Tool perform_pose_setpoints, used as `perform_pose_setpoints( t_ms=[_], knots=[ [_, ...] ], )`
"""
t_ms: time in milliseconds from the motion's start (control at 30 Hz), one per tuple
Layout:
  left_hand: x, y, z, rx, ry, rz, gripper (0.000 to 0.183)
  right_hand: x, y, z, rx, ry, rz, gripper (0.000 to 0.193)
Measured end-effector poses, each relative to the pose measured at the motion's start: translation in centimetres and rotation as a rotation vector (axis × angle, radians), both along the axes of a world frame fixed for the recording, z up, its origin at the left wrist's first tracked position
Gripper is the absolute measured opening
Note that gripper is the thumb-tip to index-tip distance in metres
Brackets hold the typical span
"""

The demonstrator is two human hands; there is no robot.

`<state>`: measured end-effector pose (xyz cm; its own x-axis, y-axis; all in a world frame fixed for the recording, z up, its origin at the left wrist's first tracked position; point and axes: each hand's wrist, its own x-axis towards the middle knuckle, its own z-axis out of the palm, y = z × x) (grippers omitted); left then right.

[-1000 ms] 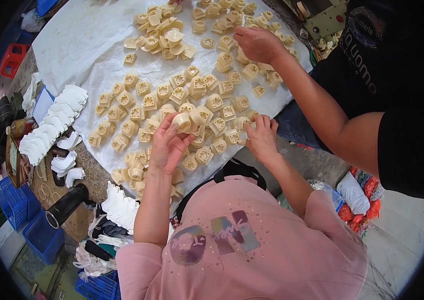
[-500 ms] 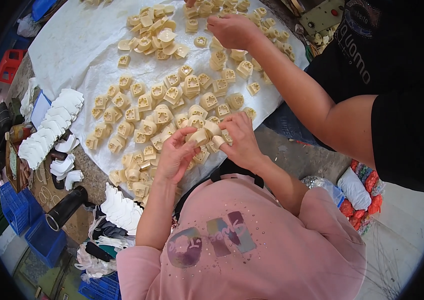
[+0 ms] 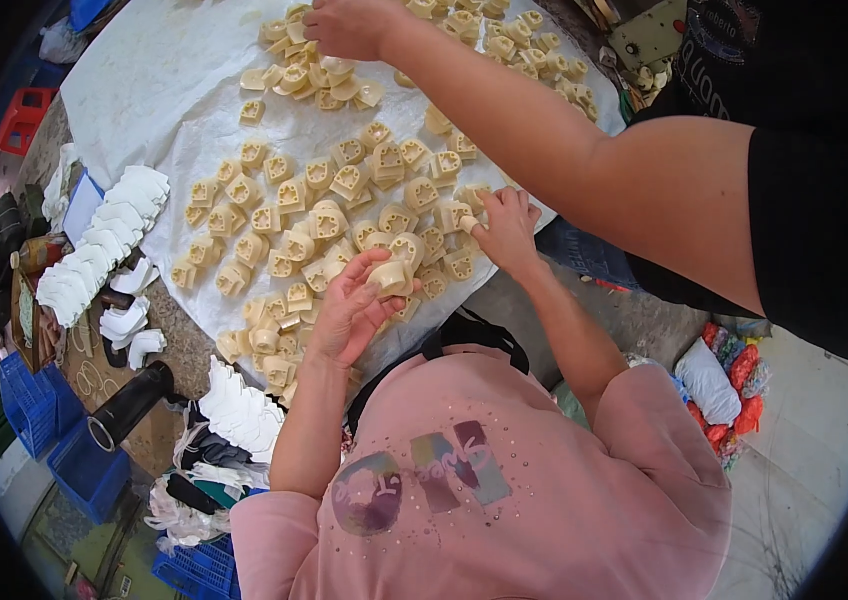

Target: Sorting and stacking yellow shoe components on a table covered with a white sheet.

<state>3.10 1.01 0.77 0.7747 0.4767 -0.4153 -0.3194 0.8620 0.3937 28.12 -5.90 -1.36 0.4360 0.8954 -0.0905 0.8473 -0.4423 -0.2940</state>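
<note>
Cream moulded cup-shaped pieces [image 3: 327,220], rounded on one side and with small holes in the flat face, lie in rows and heaps on a white sheet. My left hand [image 3: 349,315] grips one such cream piece [image 3: 391,277] between thumb and fingers, over the sheet's near edge. Farther right, my right hand [image 3: 510,232] has its thumb and fingertips around another cream piece [image 3: 471,197] in the group. A pale cover sits on the right thumb tip. The fingers partly hide that piece.
Another person's hand [image 3: 354,28] is over the far heap, with the forearm crossing from the right. White curved sheets [image 3: 104,245] are stacked at the left, near a black tube [image 3: 132,408] and blue crates [image 3: 91,478]. A red stool [image 3: 26,120] stands far left; bags [image 3: 709,385] lie at right.
My right hand has moved right and away from the left hand to another cream piece. The left hand stays nearly in place with its piece. The other person's hand has moved left.
</note>
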Motion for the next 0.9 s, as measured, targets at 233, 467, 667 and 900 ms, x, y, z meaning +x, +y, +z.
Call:
perform_pose_setpoints(
  t_ms=[233,467,667,900],
  knots=[
    [0.4,-0.2,1.0,0.038,-0.051,-0.138,0.050,-2.4,-0.6,4.3,-0.019,0.885,0.154,0.033],
    [0.8,-1.2,0.3,0.069,0.054,-0.128,0.041,-2.0,-2.0,4.0,0.216,0.371,0.150,0.022],
    [0.8,-1.7,-0.2,-0.029,0.093,-0.123,0.042,-1.5,-3.7,3.8,-0.170,0.071,0.434,0.029],
    [0.8,-2.1,-0.1,-0.102,0.034,-0.060,0.039,-2.4,-3.9,2.9,0.045,0.068,0.297,0.033]
  ],
)
